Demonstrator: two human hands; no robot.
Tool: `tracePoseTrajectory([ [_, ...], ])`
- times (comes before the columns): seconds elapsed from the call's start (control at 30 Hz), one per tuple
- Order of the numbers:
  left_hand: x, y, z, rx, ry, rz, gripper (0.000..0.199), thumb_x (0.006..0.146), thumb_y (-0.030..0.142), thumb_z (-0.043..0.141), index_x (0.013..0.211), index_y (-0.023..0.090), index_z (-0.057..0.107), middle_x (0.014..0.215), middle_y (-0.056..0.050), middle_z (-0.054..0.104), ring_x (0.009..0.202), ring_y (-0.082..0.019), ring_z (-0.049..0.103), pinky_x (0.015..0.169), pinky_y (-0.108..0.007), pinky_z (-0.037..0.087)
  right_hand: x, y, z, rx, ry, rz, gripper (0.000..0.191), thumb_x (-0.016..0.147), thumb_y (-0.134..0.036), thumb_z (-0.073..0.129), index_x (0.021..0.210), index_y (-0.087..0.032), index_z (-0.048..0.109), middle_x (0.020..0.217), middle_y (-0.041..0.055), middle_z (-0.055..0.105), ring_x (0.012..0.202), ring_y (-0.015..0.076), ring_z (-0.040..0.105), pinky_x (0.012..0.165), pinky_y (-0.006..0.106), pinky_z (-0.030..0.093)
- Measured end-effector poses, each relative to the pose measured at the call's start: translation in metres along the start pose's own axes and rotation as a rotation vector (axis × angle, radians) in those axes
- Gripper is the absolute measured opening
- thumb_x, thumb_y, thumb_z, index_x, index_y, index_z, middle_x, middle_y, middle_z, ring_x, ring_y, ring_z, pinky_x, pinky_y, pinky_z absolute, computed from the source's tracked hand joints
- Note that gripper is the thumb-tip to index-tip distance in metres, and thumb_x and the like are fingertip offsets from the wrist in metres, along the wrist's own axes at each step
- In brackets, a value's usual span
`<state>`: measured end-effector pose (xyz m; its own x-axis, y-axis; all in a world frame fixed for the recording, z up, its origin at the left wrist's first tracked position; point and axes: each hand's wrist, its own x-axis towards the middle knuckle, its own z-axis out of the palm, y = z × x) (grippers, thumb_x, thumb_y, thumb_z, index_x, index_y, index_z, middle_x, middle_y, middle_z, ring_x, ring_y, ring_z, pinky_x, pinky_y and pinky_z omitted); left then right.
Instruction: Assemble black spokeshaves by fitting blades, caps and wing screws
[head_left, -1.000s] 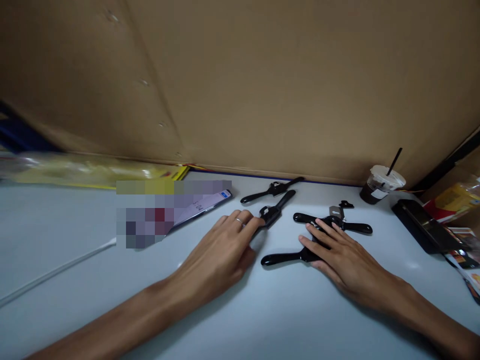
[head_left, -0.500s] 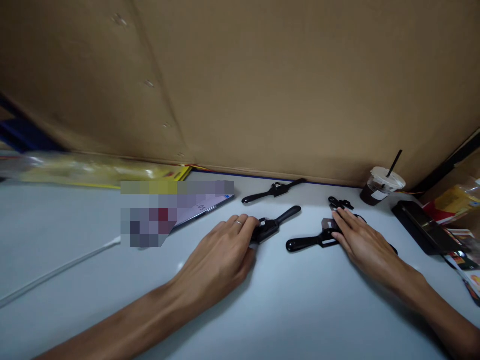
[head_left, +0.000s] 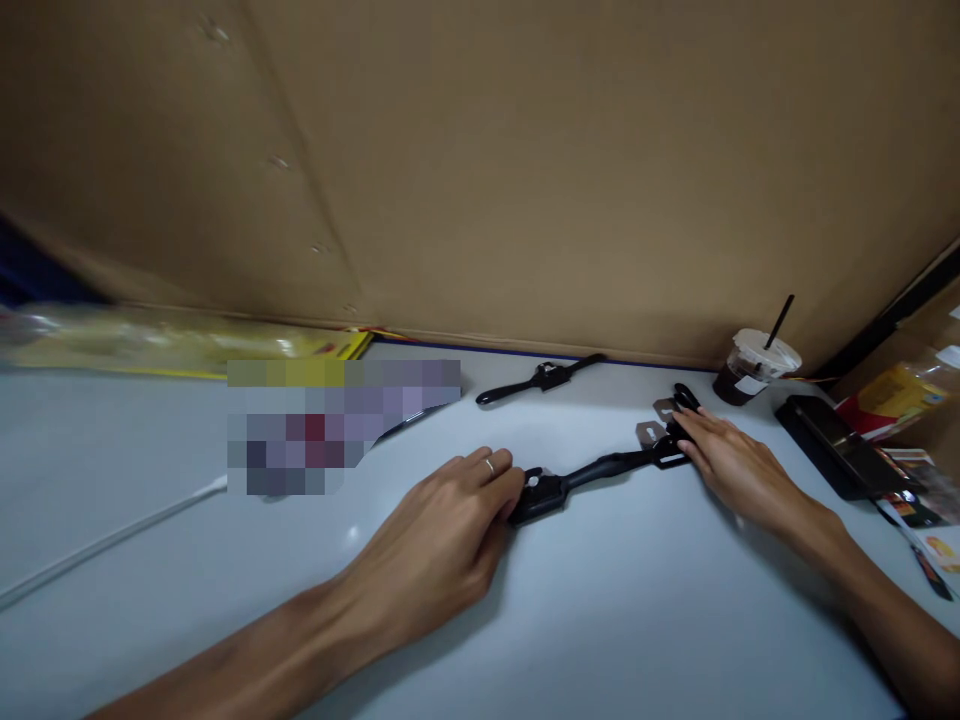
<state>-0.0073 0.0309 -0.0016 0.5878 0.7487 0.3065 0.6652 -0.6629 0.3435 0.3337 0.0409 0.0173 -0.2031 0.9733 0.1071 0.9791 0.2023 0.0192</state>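
Note:
My left hand point(head_left: 450, 520) is closed round the near-left handle of a black spokeshave point(head_left: 544, 498), whose body shows beyond the fingertips. To the right, my right hand point(head_left: 731, 460) lies with fingers stretched over a second black spokeshave point(head_left: 670, 452) and other black parts, which it partly hides. The handles of the two spokeshaves meet or overlap between my hands. Two small metal blades with slots, one farther back point(head_left: 664, 409) and one nearer point(head_left: 650, 434), stick out beside my right fingertips. Another spokeshave point(head_left: 551, 377) lies apart, near the back edge.
A lidded drink cup point(head_left: 754, 370) with a black straw stands at the back right. Beside it are a black case point(head_left: 840, 450) and packets. A white cable point(head_left: 112, 545) runs left from a blurred-out device. Yellow plastic packaging point(head_left: 172, 340) lies along the cardboard wall point(head_left: 525, 180).
My left hand has drawn its spokeshave slightly nearer. My right hand has shifted the other spokeshave away and to the right, and a second blade now shows.

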Motion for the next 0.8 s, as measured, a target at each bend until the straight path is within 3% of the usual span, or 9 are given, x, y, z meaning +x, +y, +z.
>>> tracePoseTrajectory([
  [0.17,0.004,-0.007,-0.002,-0.032,-0.024,0.042,0.024,0.072,-0.002,0.042,0.072,0.022,0.039,0.076,-0.002,0.054,0.072,-0.021,0.048,0.065,-0.033,0.035,-0.001,0.0,-0.004,-0.011,0.015,0.038,0.042,0.106,-0.027,0.038,0.14,-0.019,0.063,0.141,0.0167,0.067,0.132,0.0354,0.062,0.099,0.053,0.056],
  [0.27,0.0,0.0,-0.001,-0.148,-0.051,0.106,0.021,0.079,0.001,0.042,0.077,0.022,0.042,0.083,-0.002,0.056,0.077,-0.021,0.051,0.066,-0.033,0.037,0.001,-0.007,-0.004,-0.023,0.04,0.052,0.04,0.107,-0.027,0.038,0.133,-0.017,0.066,0.133,0.0185,0.071,0.122,0.035,0.068,0.091,0.048,0.059],
  [0.4,-0.005,0.014,-0.003,-0.264,-0.099,0.185,0.02,0.09,0.004,0.041,0.09,0.022,0.05,0.093,-0.003,0.062,0.085,-0.021,0.054,0.072,-0.034,0.044,0.004,-0.015,-0.005,0.011,0.064,0.007,0.042,0.108,-0.032,0.04,0.142,-0.019,0.062,0.143,0.0149,0.066,0.129,0.0321,0.065,0.1,0.048,0.056],
  [0.5,-0.005,0.018,-0.004,-0.275,-0.102,0.198,0.022,0.097,0.008,0.039,0.105,0.021,0.055,0.099,-0.005,0.064,0.089,-0.022,0.057,0.075,-0.035,0.047,0.001,-0.024,-0.009,0.141,0.196,-0.097,0.043,0.107,-0.034,0.044,0.143,-0.015,0.061,0.15,0.0159,0.06,0.14,0.0306,0.055,0.113,0.05,0.048],
  [0.63,-0.004,0.02,-0.002,-0.227,-0.114,0.158,0.018,0.1,0.014,0.045,0.105,0.02,0.061,0.097,-0.006,0.063,0.087,-0.023,0.057,0.073,-0.035,0.049,-0.018,-0.054,-0.017,0.394,0.391,-0.307,0.024,0.105,-0.022,0.05,0.114,-0.018,0.071,0.12,0.0127,0.074,0.118,0.0267,0.067,0.102,0.049,0.054],
  [0.73,-0.006,0.023,0.0,-0.225,-0.112,0.182,0.02,0.1,0.012,0.046,0.102,0.019,0.064,0.095,-0.006,0.063,0.084,-0.022,0.057,0.071,-0.034,0.048,-0.035,-0.081,-0.018,0.459,0.358,-0.443,0.016,0.103,-0.019,0.053,0.106,-0.016,0.069,0.107,0.0117,0.072,0.101,0.0249,0.067,0.086,0.044,0.058],
  [0.8,-0.007,0.026,0.0,-0.202,-0.103,0.206,0.019,0.1,0.012,0.047,0.102,0.018,0.064,0.095,-0.007,0.064,0.082,-0.021,0.057,0.07,-0.034,0.048,-0.042,-0.092,-0.016,0.453,0.304,-0.495,0.014,0.103,-0.017,0.054,0.107,-0.014,0.067,0.107,0.0126,0.071,0.099,0.0254,0.064,0.085,0.044,0.058],
])
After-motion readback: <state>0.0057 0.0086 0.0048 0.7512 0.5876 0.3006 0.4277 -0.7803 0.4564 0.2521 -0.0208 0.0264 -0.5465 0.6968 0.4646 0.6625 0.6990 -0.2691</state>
